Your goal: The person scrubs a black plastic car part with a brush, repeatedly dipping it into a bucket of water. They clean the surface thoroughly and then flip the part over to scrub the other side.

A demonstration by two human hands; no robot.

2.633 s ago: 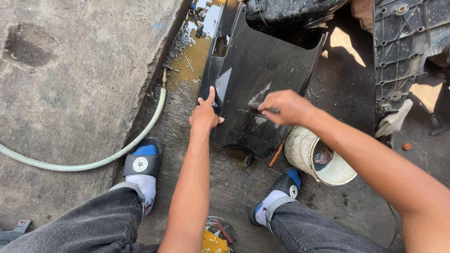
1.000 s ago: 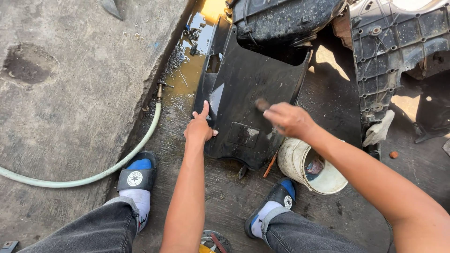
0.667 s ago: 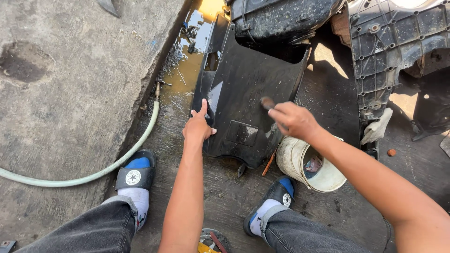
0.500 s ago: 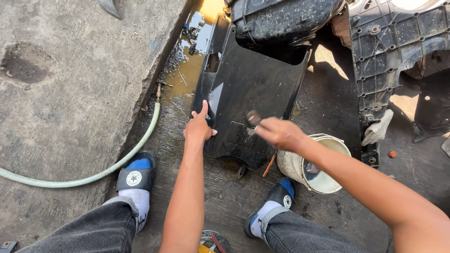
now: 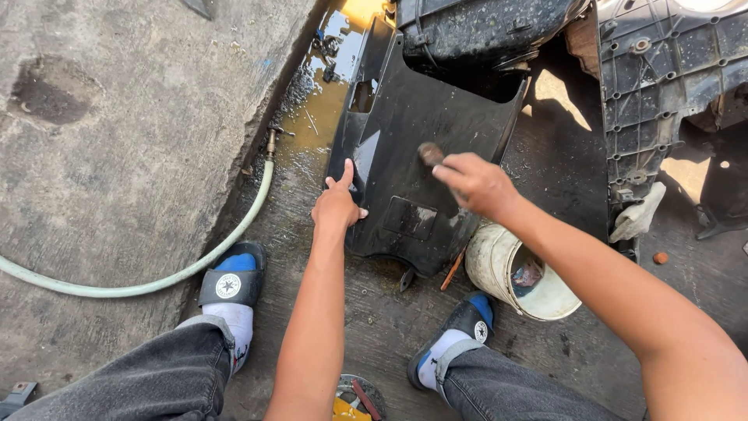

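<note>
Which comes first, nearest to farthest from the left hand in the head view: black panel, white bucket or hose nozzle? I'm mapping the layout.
1. Black panel: under the left hand, touching it.
2. Hose nozzle: up and to its left, by the concrete edge.
3. White bucket: off to its right, past the panel's lower end.

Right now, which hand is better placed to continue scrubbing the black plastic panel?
Probably the right hand: it grips a small brush over the black plastic panel. The left hand lies flat, steadying the panel's edge.
</note>
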